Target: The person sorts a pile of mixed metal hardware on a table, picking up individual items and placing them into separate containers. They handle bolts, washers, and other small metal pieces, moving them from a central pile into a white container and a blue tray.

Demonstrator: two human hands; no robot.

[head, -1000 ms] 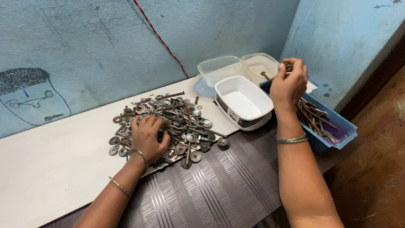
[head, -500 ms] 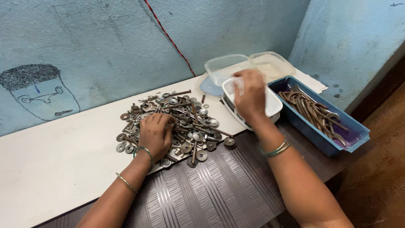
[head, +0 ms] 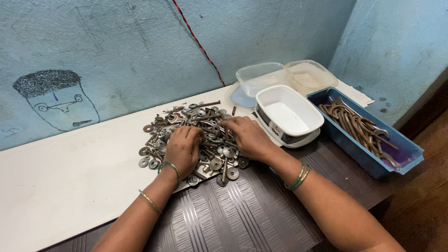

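A heap of rusty washers, bolts and nuts [head: 196,122] lies on the white board [head: 70,172]. My left hand [head: 183,148] rests palm down on the left part of the heap, fingers curled into the pieces. My right hand [head: 248,136] lies on the right part of the heap, fingers bent among the washers. Whether either hand pinches a piece is hidden under the fingers. Both wrists wear thin bangles.
An empty white tub [head: 290,112] stands right of the heap. Behind it are two clear plastic containers [head: 261,78]. A blue tray [head: 401,154] holding bent metal hooks [head: 354,125] sits at the far right. A dark ribbed mat [head: 233,214] covers the near surface. The blue wall bears a drawn face [head: 58,100].
My right hand has come back from the blue tray, past the white tub, down onto the heap. My left hand stayed on the heap.
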